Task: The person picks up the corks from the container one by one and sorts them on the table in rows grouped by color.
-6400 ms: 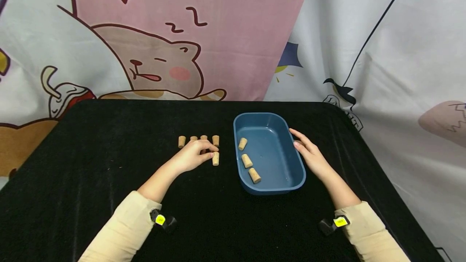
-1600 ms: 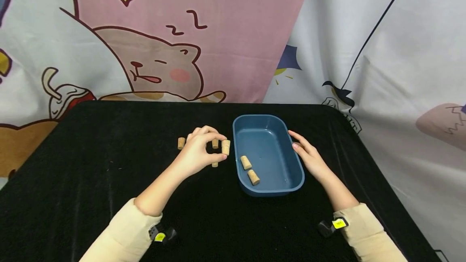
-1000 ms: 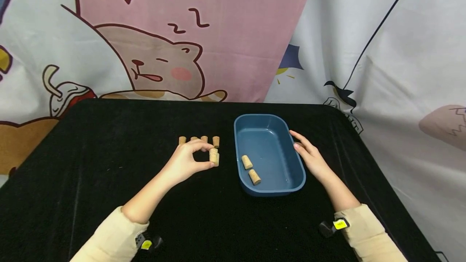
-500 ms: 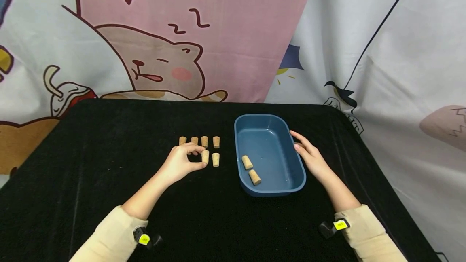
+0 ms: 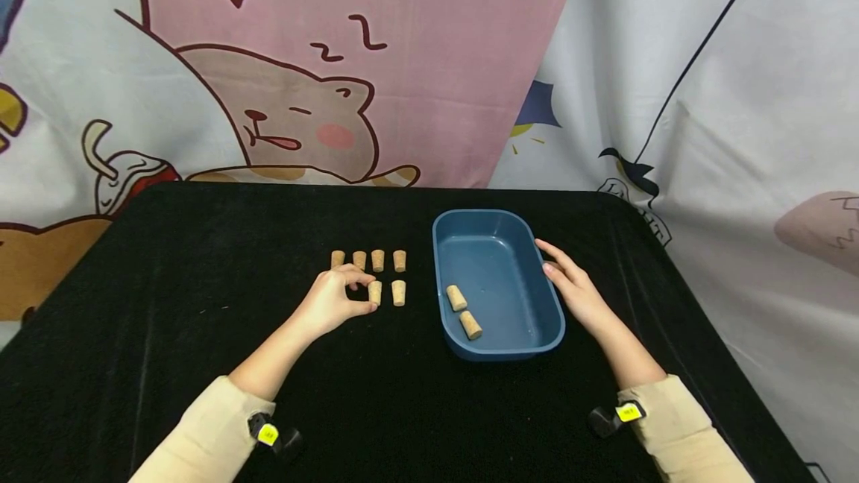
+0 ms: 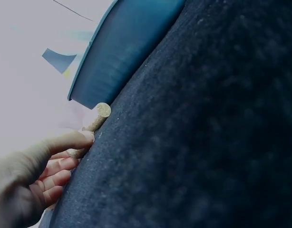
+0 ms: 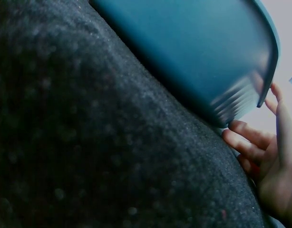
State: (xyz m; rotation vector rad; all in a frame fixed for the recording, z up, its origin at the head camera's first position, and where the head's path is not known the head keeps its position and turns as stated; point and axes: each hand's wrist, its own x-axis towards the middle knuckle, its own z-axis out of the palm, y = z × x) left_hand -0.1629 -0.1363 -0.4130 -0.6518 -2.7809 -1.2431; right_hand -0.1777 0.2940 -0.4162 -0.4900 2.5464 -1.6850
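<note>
My left hand [image 5: 330,301] pinches a tan cork stopper [image 5: 375,292] between thumb and fingers, close over the black cloth. Just right of it stands another cork, the front-row cork [image 5: 399,293]. Behind them is a back row of several corks, with the rightmost back cork [image 5: 400,261] fully visible and the leftmost partly hidden by my hand. To the right sits a blue plastic basin [image 5: 496,349] with two corks [image 5: 470,325] lying at its left side. My right hand [image 5: 574,283] rests against the basin's right rim, fingers fairly straight; in the right wrist view its fingertips touch the basin's side.
A black cloth [image 5: 201,282] covers the table. Behind the table's far edge hangs a printed curtain [image 5: 429,58] with cartoon figures. Each sleeve cuff carries a small black wrist camera [image 5: 604,422].
One cork has left the basin. My left hand took it from the basin's left side leftward, then lowered it beside the front-row cork. The right hand stays at the basin.
</note>
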